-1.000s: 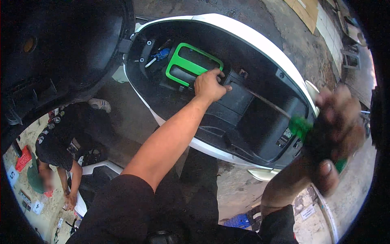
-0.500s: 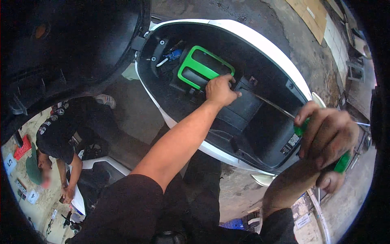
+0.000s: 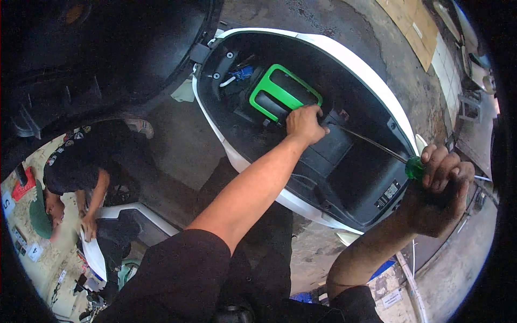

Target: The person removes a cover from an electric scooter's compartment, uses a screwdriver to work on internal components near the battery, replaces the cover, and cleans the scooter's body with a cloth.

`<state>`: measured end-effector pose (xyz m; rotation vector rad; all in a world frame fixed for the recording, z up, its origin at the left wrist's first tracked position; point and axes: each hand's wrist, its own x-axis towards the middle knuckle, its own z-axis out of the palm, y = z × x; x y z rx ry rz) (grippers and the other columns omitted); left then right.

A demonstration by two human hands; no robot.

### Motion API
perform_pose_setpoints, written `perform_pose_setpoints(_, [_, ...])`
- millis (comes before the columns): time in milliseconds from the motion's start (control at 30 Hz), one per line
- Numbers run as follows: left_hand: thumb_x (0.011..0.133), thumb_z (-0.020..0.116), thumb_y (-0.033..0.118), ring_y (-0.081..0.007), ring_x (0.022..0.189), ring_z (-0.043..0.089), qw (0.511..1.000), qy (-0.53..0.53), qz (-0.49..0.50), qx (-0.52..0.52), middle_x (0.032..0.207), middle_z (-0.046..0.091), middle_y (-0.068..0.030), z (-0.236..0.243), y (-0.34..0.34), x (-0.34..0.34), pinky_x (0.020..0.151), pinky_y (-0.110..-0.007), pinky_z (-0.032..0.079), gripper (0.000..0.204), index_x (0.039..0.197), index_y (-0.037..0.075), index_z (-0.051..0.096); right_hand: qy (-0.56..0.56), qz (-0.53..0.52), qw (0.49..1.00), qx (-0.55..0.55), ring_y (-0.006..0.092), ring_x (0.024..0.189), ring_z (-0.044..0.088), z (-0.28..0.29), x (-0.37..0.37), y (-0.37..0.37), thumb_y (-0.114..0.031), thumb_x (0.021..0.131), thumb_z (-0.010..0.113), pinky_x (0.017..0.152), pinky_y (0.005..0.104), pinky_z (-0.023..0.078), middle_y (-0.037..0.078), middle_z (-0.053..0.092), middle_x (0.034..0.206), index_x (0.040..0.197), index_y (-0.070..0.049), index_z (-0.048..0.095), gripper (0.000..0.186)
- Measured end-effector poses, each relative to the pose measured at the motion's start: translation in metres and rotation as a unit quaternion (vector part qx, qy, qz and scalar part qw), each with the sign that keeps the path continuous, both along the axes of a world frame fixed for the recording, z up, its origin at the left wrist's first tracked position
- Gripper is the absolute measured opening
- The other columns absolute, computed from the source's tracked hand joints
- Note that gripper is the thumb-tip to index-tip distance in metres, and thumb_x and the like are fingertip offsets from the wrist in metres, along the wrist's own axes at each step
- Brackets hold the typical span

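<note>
A green-handled screwdriver slants across from the right hand, which grips its handle; its thin metal shaft reaches to just beside the thumb of the left hand. Beyond the left hand lies a bright green two-slotted frame, one end partly covered

Muted, soft light; white rim beyond the left fingers brightest; black compartment at their lower right deeply shaded; straight edges bowed toward dark fisheye margins.
</note>
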<state>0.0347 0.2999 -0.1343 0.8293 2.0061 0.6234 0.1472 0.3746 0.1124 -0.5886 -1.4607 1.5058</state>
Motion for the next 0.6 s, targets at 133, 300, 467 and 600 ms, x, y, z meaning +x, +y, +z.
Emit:
perform_pose_setpoints(133, [0.063, 0.086, 0.032, -0.0312, 0.096, 0.065, 1.0, -0.01, -0.006, -0.022, 0.098, 0.069, -0.0116, 0.003, 0.001, 0.0, 0.082, -0.043, 0.051, 0.045, 0.099, 0.012, 0.068, -0.005, -0.107, 0.994, 0.016, 0.0158, 0.057, 0.041, -0.009, 0.008, 0.0, -0.026, 0.097, 0.044, 0.071, 0.0384, 0.042, 0.002, 0.039, 0.063, 0.079, -0.005, 0.053, 0.029])
perform_pose_setpoints(300, [0.065, 0.084, 0.033, -0.0337, 0.097, 0.065, 1.0, -0.012, -0.02, -0.019, 0.101, 0.069, -0.0145, 0.006, 0.0, -0.002, 0.083, -0.045, 0.051, 0.048, 0.103, 0.011, 0.067, -0.032, -0.34, 0.938, 0.061, 0.0165, 0.055, 0.043, -0.013, -0.008, -0.006, -0.028, 0.095, 0.05, 0.066, 0.0377, 0.046, 0.002, 0.038, 0.06, 0.073, -0.004, 0.054, 0.032])
perform_pose_setpoints(467, [0.071, 0.078, 0.024, -0.0354, 0.096, 0.064, 0.998, -0.011, 0.002, 0.068, 0.099, 0.067, -0.0165, 0.015, -0.01, -0.014, 0.083, -0.045, 0.051, 0.039, 0.103, 0.008, 0.063, -0.123, -0.337, 0.916, 0.179, 0.0164, 0.056, 0.047, -0.036, -0.025, 0.0, -0.023, 0.089, 0.058, 0.061, 0.0357, 0.049, 0.005, 0.047, 0.065, 0.076, -0.001, 0.057, 0.026])
perform_pose_setpoints(600, [0.072, 0.077, 0.018, -0.0337, 0.106, 0.057, 0.957, -0.045, 0.061, 0.278, 0.11, 0.059, -0.015, 0.088, -0.046, -0.019, 0.09, -0.043, 0.046, 0.051, 0.117, 0.008, 0.055, -0.339, -0.38, 0.769, 0.387, 0.0171, 0.069, 0.059, -0.018, 0.054, 0.028, -0.018, 0.091, 0.059, 0.065, 0.0269, 0.052, 0.011, 0.058, 0.079, 0.097, 0.0, 0.057, 0.019])
